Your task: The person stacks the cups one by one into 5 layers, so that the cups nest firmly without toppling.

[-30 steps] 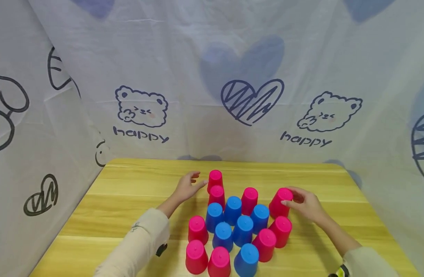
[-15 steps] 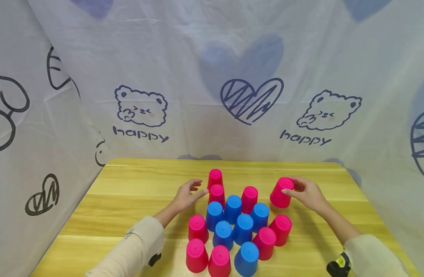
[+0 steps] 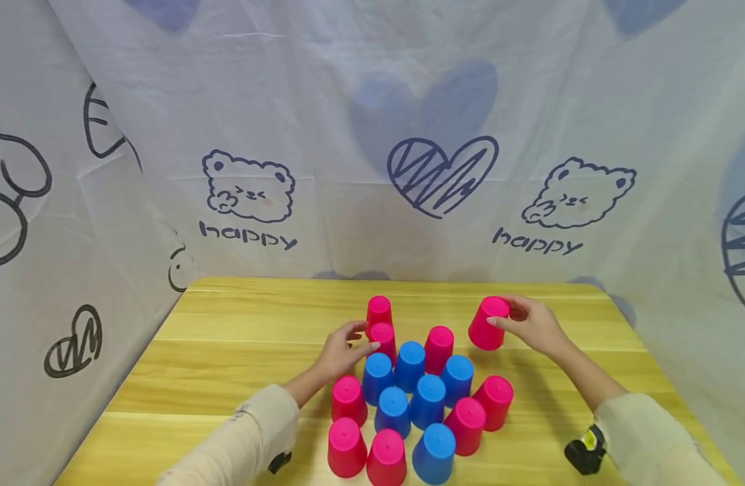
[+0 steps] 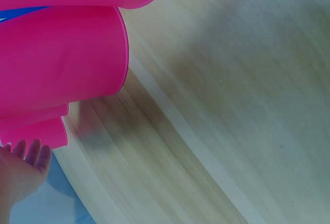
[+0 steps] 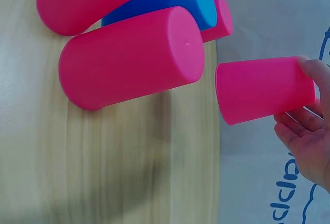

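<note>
In the head view my right hand grips an upside-down pink cup, thumb on its near side and fingers behind. The right wrist view shows this pink cup held near its base end, apart from the other cups. My left hand is at the left of a pink cup in the back column. Its thumb tip overlaps that cup's edge, and the fingers are only loosely bent. Just behind stands another pink cup. Loosely spread fingers of the left hand show in the left wrist view.
Several blue cups stand upside down in the middle of the group. Pink cups stand at its front left, right and back. The wooden table ends at a printed cloth.
My right hand has lifted the pink cup off the right side of the group and moved it back. My left hand has come nearer and rightward to the second pink cup.
</note>
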`<control>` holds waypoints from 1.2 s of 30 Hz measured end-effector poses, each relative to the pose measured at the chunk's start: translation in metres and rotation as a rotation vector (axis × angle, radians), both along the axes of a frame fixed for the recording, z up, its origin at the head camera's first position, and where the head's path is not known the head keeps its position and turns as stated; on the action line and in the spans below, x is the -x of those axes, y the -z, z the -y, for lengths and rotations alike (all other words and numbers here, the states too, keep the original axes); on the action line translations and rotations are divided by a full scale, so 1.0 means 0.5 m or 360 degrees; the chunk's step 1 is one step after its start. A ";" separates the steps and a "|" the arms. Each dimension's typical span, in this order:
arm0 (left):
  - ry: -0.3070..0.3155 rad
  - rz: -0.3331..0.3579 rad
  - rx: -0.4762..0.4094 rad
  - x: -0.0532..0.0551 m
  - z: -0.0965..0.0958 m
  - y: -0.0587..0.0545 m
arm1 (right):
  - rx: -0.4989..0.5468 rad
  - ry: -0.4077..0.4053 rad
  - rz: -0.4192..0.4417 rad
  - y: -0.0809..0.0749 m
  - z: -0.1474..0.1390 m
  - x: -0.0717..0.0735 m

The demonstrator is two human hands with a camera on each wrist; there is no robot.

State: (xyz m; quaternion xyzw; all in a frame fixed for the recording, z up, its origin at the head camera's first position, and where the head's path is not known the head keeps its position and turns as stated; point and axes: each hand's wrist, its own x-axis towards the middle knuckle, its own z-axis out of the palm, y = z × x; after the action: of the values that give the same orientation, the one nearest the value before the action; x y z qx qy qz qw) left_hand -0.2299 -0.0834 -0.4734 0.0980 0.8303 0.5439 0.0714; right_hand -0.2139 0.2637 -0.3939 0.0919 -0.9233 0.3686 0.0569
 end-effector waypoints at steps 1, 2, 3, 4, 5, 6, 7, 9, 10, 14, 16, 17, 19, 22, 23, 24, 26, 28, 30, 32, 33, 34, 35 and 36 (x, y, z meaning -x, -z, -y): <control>-0.0001 0.0008 -0.0007 0.000 -0.002 0.002 | -0.0001 -0.0002 -0.0002 -0.002 0.001 0.001; 0.0001 0.0003 -0.0008 0.001 -0.003 0.004 | 0.0001 0.0000 0.0000 -0.003 0.003 0.002; 0.0002 -0.0002 -0.0009 0.001 -0.003 0.006 | 0.0006 0.0000 0.0003 -0.005 0.005 0.004; 0.0002 -0.0011 -0.0009 0.001 -0.004 0.008 | 0.0009 0.0002 0.0005 -0.008 0.007 0.005; -0.0001 -0.0016 -0.0014 0.002 -0.004 0.009 | 0.0011 0.0004 0.0011 -0.010 0.009 0.006; -0.0004 -0.0023 -0.0016 0.002 -0.004 0.010 | 0.0015 0.0007 0.0017 -0.012 0.012 0.007; -0.0006 -0.0027 -0.0020 0.003 -0.005 0.010 | 0.0017 0.0010 0.0020 -0.014 0.013 0.009; 0.0000 -0.0041 -0.0020 0.004 -0.006 0.011 | 0.0024 0.0012 0.0025 -0.017 0.017 0.011; 0.0001 -0.0046 -0.0020 0.005 -0.006 0.012 | 0.0030 0.0011 0.0024 -0.019 0.019 0.013; 0.0008 -0.0050 -0.0012 0.004 -0.011 0.012 | 0.0065 0.0000 -0.0001 -0.022 0.029 0.019; 0.0007 -0.0049 -0.0015 0.004 -0.014 0.010 | 0.0082 -0.0002 0.0001 -0.024 0.036 0.023; 0.0008 -0.0050 -0.0016 0.004 -0.015 0.009 | 0.0096 -0.0004 0.0007 -0.026 0.040 0.025; 0.0006 -0.0046 -0.0019 0.005 -0.017 0.008 | 0.0118 -0.0003 0.0022 -0.028 0.049 0.028; 0.0004 -0.0024 -0.0014 0.009 -0.020 0.007 | 0.0151 -0.0005 0.0038 -0.031 0.062 0.034; 0.0006 -0.0013 -0.0012 0.010 -0.021 0.007 | 0.0162 -0.0003 0.0039 -0.031 0.067 0.036; 0.0005 -0.0001 -0.0010 0.012 -0.021 0.007 | 0.0168 0.0001 0.0040 -0.031 0.071 0.038; 0.0011 0.0012 -0.0009 0.014 -0.022 0.007 | 0.0190 0.0013 0.0048 -0.031 0.080 0.042; 0.0022 0.0016 -0.0004 0.015 -0.022 0.006 | 0.0217 0.0030 0.0060 -0.030 0.089 0.046; 0.0041 0.0001 0.0020 0.016 -0.020 0.006 | 0.0245 0.0038 0.0070 -0.029 0.098 0.051; 0.0053 -0.0021 0.0049 0.018 -0.019 0.007 | 0.0274 0.0043 0.0078 -0.027 0.107 0.056; 0.0056 -0.0024 0.0059 0.019 -0.018 0.008 | 0.0285 0.0048 0.0084 -0.026 0.111 0.059; 0.0060 -0.0030 0.0066 0.020 -0.018 0.009 | 0.0299 0.0052 0.0091 -0.026 0.115 0.061; 0.0065 -0.0031 0.0073 0.021 -0.017 0.010 | 0.0313 0.0057 0.0097 -0.025 0.119 0.064; 0.0073 -0.0037 0.0079 0.022 -0.017 0.012 | 0.0320 0.0066 0.0104 -0.025 0.122 0.066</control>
State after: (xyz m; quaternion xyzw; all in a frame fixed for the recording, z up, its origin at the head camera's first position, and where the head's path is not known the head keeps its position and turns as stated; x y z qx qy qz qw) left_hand -0.2407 -0.0751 -0.4793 0.1215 0.8418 0.5204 0.0767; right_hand -0.2468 0.2025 -0.3816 0.0545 -0.8847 0.4609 0.0433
